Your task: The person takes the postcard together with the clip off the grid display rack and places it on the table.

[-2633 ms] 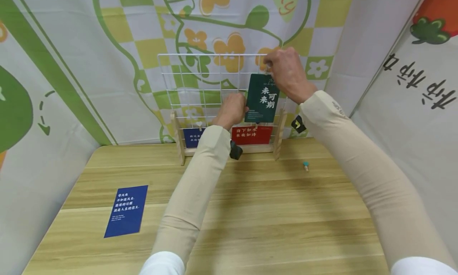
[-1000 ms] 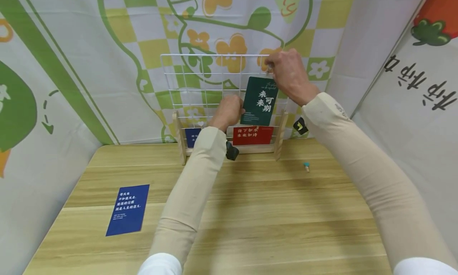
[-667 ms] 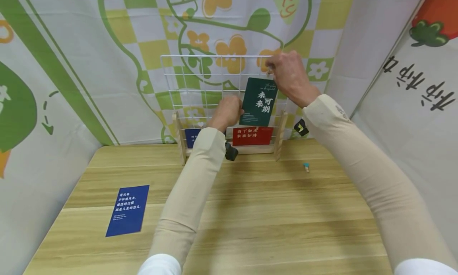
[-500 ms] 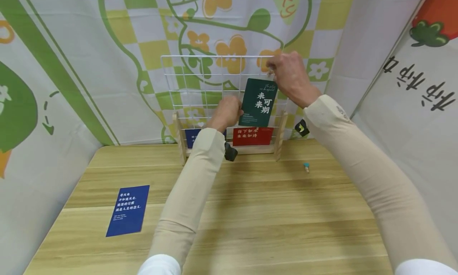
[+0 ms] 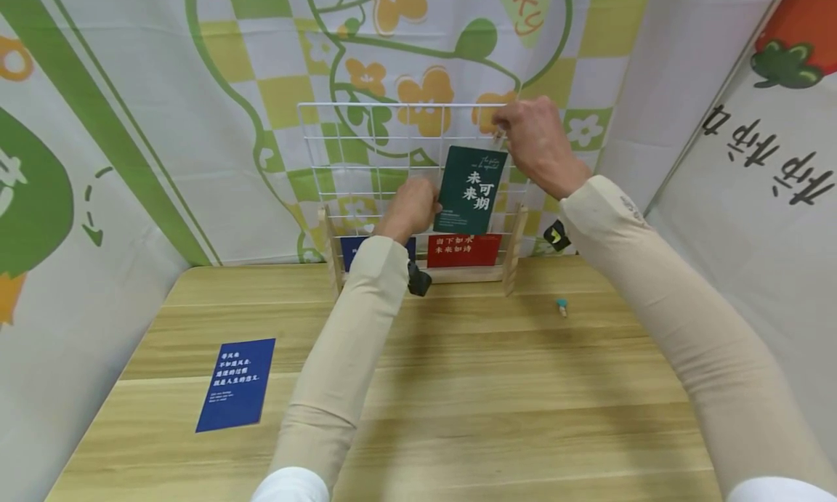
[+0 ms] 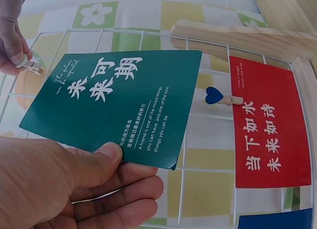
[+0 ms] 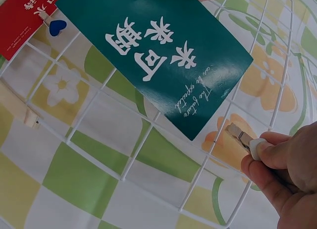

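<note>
Green card before a white grid

Head view: patterned cloth backs the wood-grain surface; the grid stands along the surface's far edge, the green card above that edge. A blue card lies near the left edge, a teal-topped peg near the far right corner.

Left wrist view: the left hand pinches the green card; a red card hangs on the grid.

Right wrist view: the right hand pinches a wooden clip, apart from the green card.

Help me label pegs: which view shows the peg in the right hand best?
The right wrist view: the peg is large, wooden tip bare, white end pinched by the right hand. The left wrist view shows it smaller, near the edge; the head view, tiny and partly hidden.
</note>
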A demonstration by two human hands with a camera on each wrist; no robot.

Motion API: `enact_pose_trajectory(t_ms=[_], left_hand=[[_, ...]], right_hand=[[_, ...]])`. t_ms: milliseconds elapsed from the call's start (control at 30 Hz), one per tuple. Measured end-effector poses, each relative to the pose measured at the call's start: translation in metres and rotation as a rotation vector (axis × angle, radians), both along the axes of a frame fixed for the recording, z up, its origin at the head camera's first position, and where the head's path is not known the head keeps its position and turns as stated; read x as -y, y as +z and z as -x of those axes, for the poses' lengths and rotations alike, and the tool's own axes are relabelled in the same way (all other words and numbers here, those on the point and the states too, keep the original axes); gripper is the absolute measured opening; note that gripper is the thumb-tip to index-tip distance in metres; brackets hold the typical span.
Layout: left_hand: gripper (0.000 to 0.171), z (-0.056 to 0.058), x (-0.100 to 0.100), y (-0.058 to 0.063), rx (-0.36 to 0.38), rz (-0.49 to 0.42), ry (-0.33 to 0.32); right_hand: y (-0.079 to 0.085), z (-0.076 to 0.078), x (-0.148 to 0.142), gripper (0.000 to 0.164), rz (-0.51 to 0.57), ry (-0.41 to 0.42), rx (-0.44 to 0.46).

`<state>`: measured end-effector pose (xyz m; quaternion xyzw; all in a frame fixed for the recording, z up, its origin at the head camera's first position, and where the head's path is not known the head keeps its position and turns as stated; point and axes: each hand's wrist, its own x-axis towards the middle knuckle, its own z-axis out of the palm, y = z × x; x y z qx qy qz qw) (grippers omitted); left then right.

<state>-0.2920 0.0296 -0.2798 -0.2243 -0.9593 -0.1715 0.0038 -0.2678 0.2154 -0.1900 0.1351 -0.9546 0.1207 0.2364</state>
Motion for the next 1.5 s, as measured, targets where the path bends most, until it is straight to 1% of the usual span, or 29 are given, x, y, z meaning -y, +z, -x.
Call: enact_pose_trajectory(t_ms=[233,400,533,633,867,1167,1300,1500], left_hand=[[0.02,0.0,0.006,-0.003,0.006,-0.009,0.016],[0.024,0.0,0.011,-0.003,0.007,0.02,0.021],[0.022,-0.001,0.013,-0.002,0.031,0.019,0.042],[0.019,-0.002,0.014,-0.003,0.057,0.004,0.056],[0.018,-0.001,0.017,-0.005,0.054,0.012,0.042],[0.019,-0.004,0.022,-0.005,0.051,0.009,0.038],[0.019,-0.005,0.024,-0.005,0.038,0.003,0.036],[0.021,-0.005,0.026,-0.005,0.034,0.015,0.03]], right_hand=[[-0.001,-0.001,0.0,0.026,-0.002,-0.01,0.015],[-0.002,-0.001,-0.002,0.026,0.002,0.013,-0.013],[-0.004,0.001,-0.004,0.027,-0.011,0.028,-0.05],[-0.004,0.001,-0.005,0.027,-0.01,0.026,-0.051],[-0.004,0.0,-0.005,0.026,0.0,0.034,-0.061],[-0.004,-0.001,-0.004,0.023,0.003,0.029,-0.05],[-0.004,-0.001,-0.004,0.024,0.0,0.032,-0.058],[-0.004,-0.003,-0.006,0.023,0.004,0.027,-0.035]])
